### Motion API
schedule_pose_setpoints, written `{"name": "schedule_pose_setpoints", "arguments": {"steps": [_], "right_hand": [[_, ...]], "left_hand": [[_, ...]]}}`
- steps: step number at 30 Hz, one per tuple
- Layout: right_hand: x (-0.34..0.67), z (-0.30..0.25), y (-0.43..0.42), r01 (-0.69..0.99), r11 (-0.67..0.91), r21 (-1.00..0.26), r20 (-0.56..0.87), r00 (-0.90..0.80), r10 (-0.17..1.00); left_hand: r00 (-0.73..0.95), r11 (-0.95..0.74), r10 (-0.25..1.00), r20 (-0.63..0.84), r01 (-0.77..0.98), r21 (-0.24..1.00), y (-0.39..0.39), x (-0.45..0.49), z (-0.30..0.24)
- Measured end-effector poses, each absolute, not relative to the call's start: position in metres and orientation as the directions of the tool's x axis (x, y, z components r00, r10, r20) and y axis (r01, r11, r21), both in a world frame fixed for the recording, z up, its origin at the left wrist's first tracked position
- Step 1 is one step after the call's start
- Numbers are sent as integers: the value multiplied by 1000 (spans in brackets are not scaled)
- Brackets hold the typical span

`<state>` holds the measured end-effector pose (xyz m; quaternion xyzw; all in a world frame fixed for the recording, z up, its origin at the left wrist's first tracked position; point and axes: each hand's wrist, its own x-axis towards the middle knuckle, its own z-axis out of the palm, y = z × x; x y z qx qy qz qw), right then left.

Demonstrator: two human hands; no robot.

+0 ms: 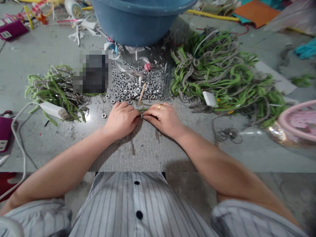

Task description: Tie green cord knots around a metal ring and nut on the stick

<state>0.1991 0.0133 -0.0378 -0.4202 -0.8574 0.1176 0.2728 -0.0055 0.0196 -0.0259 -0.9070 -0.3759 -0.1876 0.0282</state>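
Note:
My left hand (122,118) and my right hand (164,118) meet over the near part of the table, fingertips pinched close together. Between them runs a short piece of green and grey cord (144,110), with something small and pale on it that is too tiny to make out. A grey cord end (133,147) lies on the table below my left hand. Just beyond my fingers, many loose metal nuts (133,89) are spread out, and a thin wooden stick (142,93) rests among them. One nut (104,116) lies apart, left of my left hand.
A blue basin (135,26) stands behind the nuts. A big heap of green and grey cords (212,69) lies right, a smaller bundle (53,85) left, beside a white cabled block (53,110). A pink-rimmed basket (283,118) is far right; purple boxes (12,28) edge the left.

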Motion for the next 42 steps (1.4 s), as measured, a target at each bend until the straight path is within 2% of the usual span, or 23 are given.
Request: {"name": "schedule_pose_setpoints", "arguments": {"steps": [5,12,31,33,35,38,42], "right_hand": [[199,-38,13,642,643,-417,412,-497,763],[199,-39,14,667,610,-427,350,-500,792],[199,-34,11,653,659,-374,366,-549,752],[199,-34,11,652,657,-377,364,-549,753],[199,-34,11,651,655,-385,367,-543,755],[199,-34,10,650,649,-395,365,-537,760],[198,-34,10,645,657,-391,379,-537,753]], "left_hand": [[651,-722,661,374,687,81,20,-5,-26],[652,-716,672,352,694,82,20,-5,-26],[659,-717,683,315,688,112,18,-14,-14],[643,-712,693,326,682,168,19,-19,-10],[623,-706,706,336,652,276,20,-23,-6],[601,-669,730,324,535,516,20,-26,-2],[579,-488,789,206,386,783,19,-25,2]]}}
